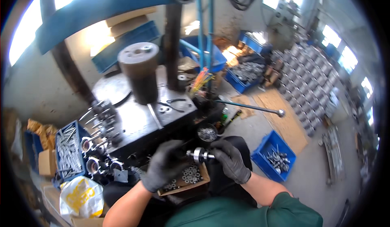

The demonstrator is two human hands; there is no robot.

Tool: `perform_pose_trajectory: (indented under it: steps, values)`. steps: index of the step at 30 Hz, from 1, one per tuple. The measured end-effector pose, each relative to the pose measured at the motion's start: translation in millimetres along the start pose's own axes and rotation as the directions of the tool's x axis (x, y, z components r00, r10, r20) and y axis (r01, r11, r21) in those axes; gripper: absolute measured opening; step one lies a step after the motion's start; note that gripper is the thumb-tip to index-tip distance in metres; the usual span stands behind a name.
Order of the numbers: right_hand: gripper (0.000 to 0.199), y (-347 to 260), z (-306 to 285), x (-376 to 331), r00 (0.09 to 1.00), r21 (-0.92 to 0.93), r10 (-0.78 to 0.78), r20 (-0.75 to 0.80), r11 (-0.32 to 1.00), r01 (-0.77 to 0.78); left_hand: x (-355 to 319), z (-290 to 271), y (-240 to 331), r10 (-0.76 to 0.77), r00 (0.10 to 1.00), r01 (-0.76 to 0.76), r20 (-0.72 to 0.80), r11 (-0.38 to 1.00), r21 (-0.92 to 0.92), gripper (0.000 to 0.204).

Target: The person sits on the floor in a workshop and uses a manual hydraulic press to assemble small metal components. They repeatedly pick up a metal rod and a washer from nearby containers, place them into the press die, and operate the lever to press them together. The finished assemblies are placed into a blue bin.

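Observation:
Both of my hands wear dark grey gloves. My right hand [231,161] is closed on one end of a short shiny metal shaft with a thick round collar [200,155]. The shaft points left, toward my left hand [165,167], which is smeared by motion, so its fingers cannot be made out. Below the hands, a cardboard box [185,189] of small metal rings or nuts rests at my lap. Just beyond the shaft is a round container of small metal parts [207,132].
A steel press table [138,123] with a thick cylinder [140,70] and pliers [172,105] stands ahead. At left is a blue crate of metal rods [70,148]; at right, a blue bin of metal parts [276,158]. A ball-ended lever [252,106] juts rightward. Metal cylinders [304,85] are stacked behind.

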State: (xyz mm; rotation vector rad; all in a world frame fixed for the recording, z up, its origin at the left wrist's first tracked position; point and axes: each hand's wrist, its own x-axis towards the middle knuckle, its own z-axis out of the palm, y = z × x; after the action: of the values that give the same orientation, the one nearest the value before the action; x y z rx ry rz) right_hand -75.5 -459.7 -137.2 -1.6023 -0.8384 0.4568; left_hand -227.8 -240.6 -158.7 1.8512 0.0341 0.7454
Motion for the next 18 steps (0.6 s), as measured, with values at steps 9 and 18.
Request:
perform_pose_trajectory:
  steps: [9,18]
  values:
    - [0.028,79.1,-145.1,-36.0,0.716,0.246,0.188,-0.673,0.969,-0.022,-42.3,-202.1,-126.8,-0.612,0.58,0.028,-0.537,0.674,-0.738,0.028]
    - [0.01,384.4,-274.8,-141.0,0.036,0.834,0.866,-0.498,0.49,-0.255,-65.2,-277.8,-153.5,-0.678,0.572,0.139,-0.461,0.635,-0.76,0.02]
